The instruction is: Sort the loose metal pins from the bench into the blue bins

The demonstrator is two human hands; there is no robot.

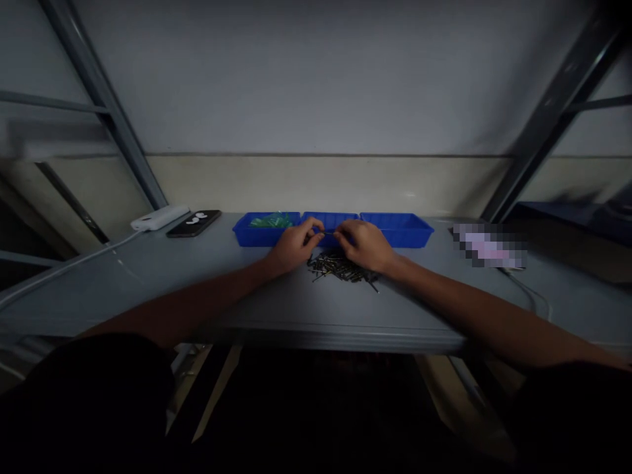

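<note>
My left hand (297, 243) and my right hand (364, 245) meet in front of the blue bins, both with fingers pinched. A thin, dark, screw-like piece (330, 232) spans the gap between their fingertips, its exact kind too small to tell. Just below my hands, a pile of thin metal screws (340, 268) lies on the grey table (296, 303), partly covered by my right hand. Green, see-through plastic pieces (271, 220) fill part of the left blue bin (257, 238). Behind my hands is the middle blue bin (340, 219), and the right blue bin (402, 234) stands beside it.
To the left lie a white power bank (160, 218) with a cable and a dark phone (194, 224) with white earbuds (197, 217) on it. A pixelated object (488, 245) with a cable lies at right. Metal posts (123, 145) and a wall (316, 184) bound the table.
</note>
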